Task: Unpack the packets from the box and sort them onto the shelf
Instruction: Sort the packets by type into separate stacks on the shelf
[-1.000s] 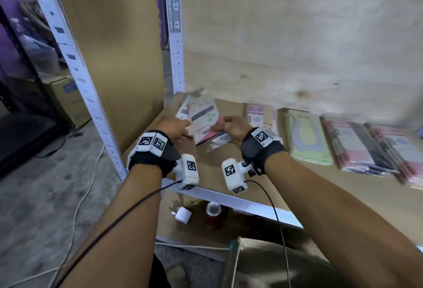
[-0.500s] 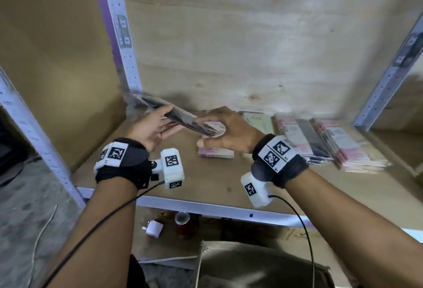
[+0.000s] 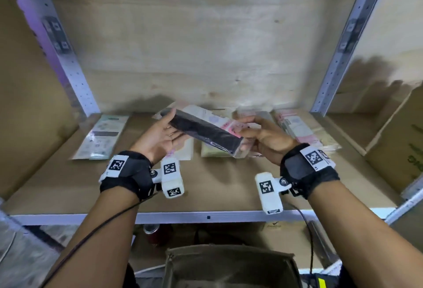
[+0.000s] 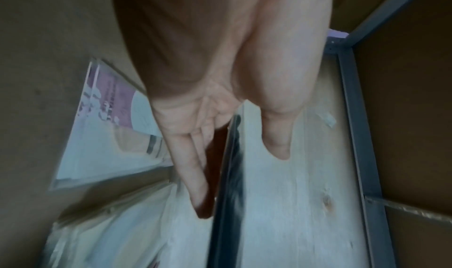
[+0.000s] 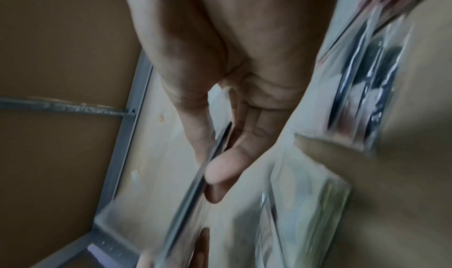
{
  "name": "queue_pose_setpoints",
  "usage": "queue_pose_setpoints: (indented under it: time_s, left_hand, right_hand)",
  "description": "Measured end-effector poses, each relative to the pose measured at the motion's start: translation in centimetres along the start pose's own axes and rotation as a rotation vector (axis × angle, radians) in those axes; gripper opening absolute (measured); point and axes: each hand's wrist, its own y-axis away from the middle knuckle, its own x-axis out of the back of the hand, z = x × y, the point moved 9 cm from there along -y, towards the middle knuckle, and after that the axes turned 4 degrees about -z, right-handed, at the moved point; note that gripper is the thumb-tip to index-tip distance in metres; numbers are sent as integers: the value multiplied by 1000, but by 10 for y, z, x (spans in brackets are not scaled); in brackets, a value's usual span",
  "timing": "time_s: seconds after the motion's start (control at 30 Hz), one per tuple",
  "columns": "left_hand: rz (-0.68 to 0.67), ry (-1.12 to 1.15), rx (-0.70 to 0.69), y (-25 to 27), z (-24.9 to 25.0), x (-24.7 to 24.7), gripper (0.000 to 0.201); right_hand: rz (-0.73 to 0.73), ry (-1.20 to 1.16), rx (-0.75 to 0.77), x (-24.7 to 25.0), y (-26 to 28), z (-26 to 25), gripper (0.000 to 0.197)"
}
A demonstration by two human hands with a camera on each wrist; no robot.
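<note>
Above the wooden shelf (image 3: 217, 187) I hold a flat packet (image 3: 206, 135) with its dark side up, tilted down to the right. My left hand (image 3: 169, 127) lies palm up under its left end, thumb at the corner; in the left wrist view the packet's edge (image 4: 227, 175) runs between straight fingers and thumb. My right hand (image 3: 249, 129) pinches the right end; the right wrist view shows its thumb (image 5: 195, 136) against the packet's edge. The open olive box (image 3: 229, 264) stands below the shelf, its inside hidden.
A pale green packet (image 3: 100, 136) lies alone at the shelf's left. Stacks of pink and cream packets (image 3: 295, 127) line the back, partly behind my hands. Metal uprights (image 3: 338, 54) flank the bay. A cardboard box (image 3: 402, 141) sits right, a red can (image 3: 153, 232) underneath.
Both hands rose from the shelf's left end and moved right with one packet, turning its dark side up. A pale green packet stays lying at the left.
</note>
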Motion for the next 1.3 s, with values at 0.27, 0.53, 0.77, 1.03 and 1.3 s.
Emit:
queue_pose_setpoints:
  time_s: [0.27,0.53,0.77,1.03,1.3]
  left_hand:
    - [-119,-498,166,-11,-16,-1,64]
    - [-71,-344,41,-19,-31,-23,40]
    - [19,-99,-9,-18,-42,-37,33]
    - [-36,-404,-83,-15,-39,-44,25]
    - [152,-304,-223,-17,14,10,50]
  right_hand:
    - [-74,75,-42,55,18,-4,53]
    - [45,-238,-31,65,23,-1,44]
    - [-8,-270,22,22,19,-1,47]
    - [-44,-57,63,7,13,0,55]
    - [-153,161,2,9,13,7,38]
